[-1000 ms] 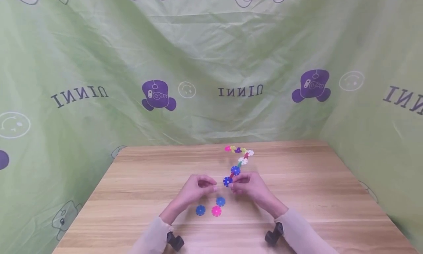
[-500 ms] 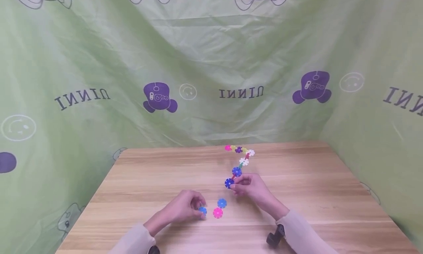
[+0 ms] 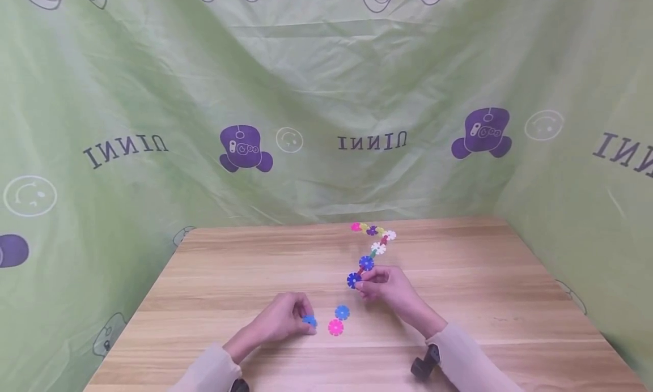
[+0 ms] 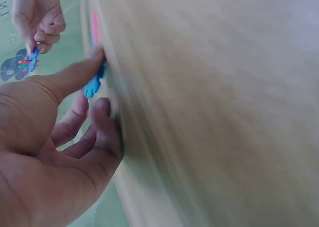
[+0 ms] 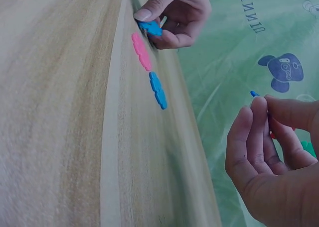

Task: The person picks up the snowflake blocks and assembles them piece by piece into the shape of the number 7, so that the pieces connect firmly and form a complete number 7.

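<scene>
My left hand (image 3: 283, 317) pinches a light blue snowflake disc (image 3: 309, 321) between thumb and fingers, low over the wooden table. The right wrist view shows this disc tilted, its edge under the left thumb. My right hand (image 3: 390, 290) grips the dark blue end disc (image 3: 353, 280) of a chain of interlocked snowflake discs (image 3: 378, 248). That chain runs away from me, bends, and ends in a pink disc (image 3: 356, 227). Between the hands lie a second light blue disc (image 3: 342, 312) and a pink disc (image 3: 335, 327), both flat on the table.
The wooden table (image 3: 229, 256) reaches back to a green printed cloth (image 3: 316, 86) that hangs behind it and along both sides. A black wrist device (image 3: 425, 363) sits at the right sleeve.
My left hand has moved left and towards me, away from the chain's end, and has taken hold of the left light blue disc, now tilted. The right hand keeps its grip on the chain.
</scene>
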Demonstrator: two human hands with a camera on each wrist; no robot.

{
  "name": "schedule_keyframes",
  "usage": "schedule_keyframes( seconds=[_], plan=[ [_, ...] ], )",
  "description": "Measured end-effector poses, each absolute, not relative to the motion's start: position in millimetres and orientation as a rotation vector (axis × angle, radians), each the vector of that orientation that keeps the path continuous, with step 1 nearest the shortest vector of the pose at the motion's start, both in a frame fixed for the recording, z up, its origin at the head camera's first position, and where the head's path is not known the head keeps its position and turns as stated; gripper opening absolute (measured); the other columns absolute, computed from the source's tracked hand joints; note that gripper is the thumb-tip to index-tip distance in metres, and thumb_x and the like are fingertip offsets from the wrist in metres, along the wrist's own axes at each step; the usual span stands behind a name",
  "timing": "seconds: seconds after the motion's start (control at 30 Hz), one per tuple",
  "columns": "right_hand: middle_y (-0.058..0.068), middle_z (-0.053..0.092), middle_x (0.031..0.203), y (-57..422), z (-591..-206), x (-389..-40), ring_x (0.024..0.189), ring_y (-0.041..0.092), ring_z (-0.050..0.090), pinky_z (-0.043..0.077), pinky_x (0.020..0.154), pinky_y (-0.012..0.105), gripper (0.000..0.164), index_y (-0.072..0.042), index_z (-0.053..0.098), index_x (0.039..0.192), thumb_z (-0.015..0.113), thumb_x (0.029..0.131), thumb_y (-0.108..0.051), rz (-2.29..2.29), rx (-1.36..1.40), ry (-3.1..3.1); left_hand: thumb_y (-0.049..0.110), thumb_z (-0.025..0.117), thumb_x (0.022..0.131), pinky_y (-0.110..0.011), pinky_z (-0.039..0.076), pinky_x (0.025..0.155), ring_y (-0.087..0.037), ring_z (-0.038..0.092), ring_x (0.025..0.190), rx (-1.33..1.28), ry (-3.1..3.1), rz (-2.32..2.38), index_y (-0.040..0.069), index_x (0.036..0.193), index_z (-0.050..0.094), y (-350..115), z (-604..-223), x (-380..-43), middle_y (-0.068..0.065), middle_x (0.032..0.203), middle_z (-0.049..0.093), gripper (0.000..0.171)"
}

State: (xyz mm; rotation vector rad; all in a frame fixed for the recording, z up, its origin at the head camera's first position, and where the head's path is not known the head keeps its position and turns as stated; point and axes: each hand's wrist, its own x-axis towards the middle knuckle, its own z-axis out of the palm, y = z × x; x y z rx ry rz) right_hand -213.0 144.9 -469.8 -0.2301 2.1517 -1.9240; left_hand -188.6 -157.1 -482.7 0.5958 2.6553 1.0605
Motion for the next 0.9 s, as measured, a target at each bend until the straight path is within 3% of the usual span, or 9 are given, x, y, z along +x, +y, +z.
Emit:
schedule_keyframes(
  seconds=[0.4,0.63,0.9],
  plan=[
    [0.025,0.077,0.105,143.8,-468.8,-212.6,0.089,0.028,0.076,0.066,0.084,0.042,0.023,0.006,0.069,0.109,0.078,0.091,-0.007,-1.949,-0.241,2.138,0.012,0.085,0.085,-0.023,0.061,0.078,-0.009,0.073,0.082,0.521,2.69,1.3,0.013,0.096,0.073,-134.7,-479.3,-192.2,0.003,0.087,0.079,0.016],
    [0.018,0.079,0.101,143.5,-465.4,-211.2,0.088,0.026,0.076,0.066,0.083,0.041,0.023,0.007,0.069,0.109,0.078,0.092,-0.006,-1.953,-0.234,2.134,0.015,0.083,0.088,-0.035,0.063,0.089,-0.012,0.078,0.088,0.459,2.756,1.423,0.013,0.103,0.077,-113.3,-475.3,-192.7,0.0,0.093,0.083,0.016],
    [0.021,0.079,0.102,143.9,-464.6,-210.5,0.088,0.027,0.076,0.066,0.083,0.041,0.024,0.006,0.069,0.109,0.079,0.091,-0.008,-1.949,-0.246,2.144,0.017,0.083,0.09,-0.02,0.062,0.069,-0.009,0.078,0.077,0.451,2.763,1.518,0.011,0.099,0.08,-90.0,-469.4,-188.5,-0.005,0.09,0.083,0.011]
  ],
)
